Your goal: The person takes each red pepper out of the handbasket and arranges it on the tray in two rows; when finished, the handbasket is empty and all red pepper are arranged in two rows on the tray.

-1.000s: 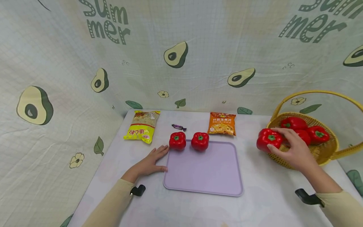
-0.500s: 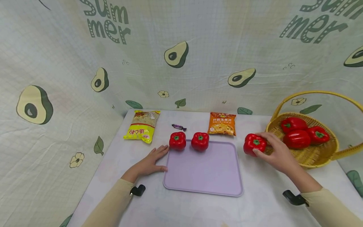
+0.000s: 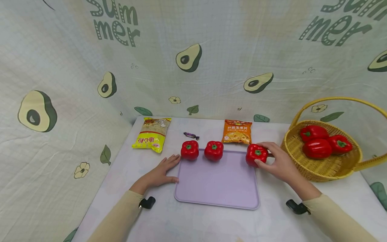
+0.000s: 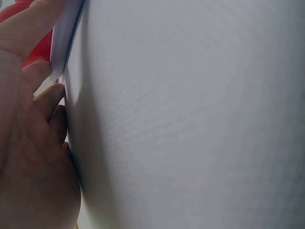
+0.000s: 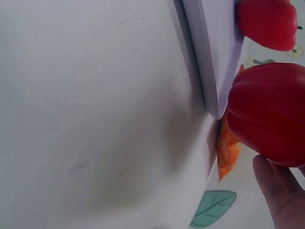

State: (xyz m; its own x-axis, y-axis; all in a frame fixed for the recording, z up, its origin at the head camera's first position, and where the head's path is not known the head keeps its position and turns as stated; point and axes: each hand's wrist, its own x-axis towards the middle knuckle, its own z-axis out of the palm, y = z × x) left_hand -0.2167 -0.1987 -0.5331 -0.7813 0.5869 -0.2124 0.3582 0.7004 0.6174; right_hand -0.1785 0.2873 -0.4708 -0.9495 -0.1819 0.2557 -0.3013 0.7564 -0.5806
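Right hand (image 3: 279, 164) has its fingers curled round a red pepper (image 3: 256, 155), held up by the far right corner of the purple tray (image 3: 217, 183), decent gap across to the two peppers (image 3: 213, 151) at the back edge. Left hand (image 3: 160, 173) is spread wide, thumb at the left edge.

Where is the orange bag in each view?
Head: the orange bag lies right of centre, just beyond the tray.
Left wrist: not visible.
Right wrist: right of centre, partly behind the held pepper.
Shared landmark: the tray, upper left in left wrist, top right in right wrist.
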